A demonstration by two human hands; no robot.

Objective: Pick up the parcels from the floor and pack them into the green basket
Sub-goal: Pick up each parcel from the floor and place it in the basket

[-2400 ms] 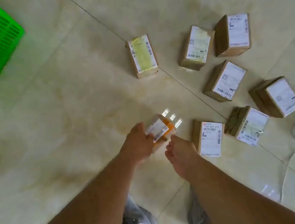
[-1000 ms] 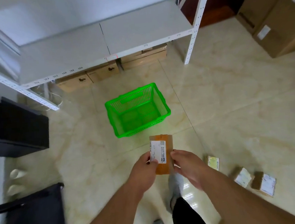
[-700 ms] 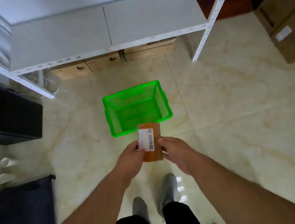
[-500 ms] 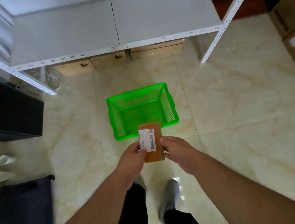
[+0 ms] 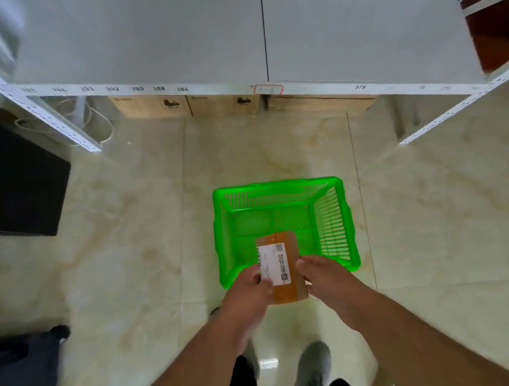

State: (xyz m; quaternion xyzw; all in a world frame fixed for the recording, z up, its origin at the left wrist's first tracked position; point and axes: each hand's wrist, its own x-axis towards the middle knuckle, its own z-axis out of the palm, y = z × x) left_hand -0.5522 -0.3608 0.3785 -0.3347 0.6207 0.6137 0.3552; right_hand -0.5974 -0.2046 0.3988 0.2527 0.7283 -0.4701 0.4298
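Parcel (image 5: pixel 281 267) and hands had drawn nearer the green basket (image 5: pixel 332 223) than half a second before, the box's far end now overlapping the near rim instead of stopping short of it. It was a brown cardboard box with a white printed label (text too blurred to read) on its left half. The left hand (image 5: pixel 250 294) gripped its left edge, the right hand (image 5: pixel 322 279) its right, both closed around it above the tiled floor (image 5: pixel 130 265).

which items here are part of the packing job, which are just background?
Job:
parcel, held by left hand and right hand
green basket

Background:
shelf
boxes under it
black cabinet
cables
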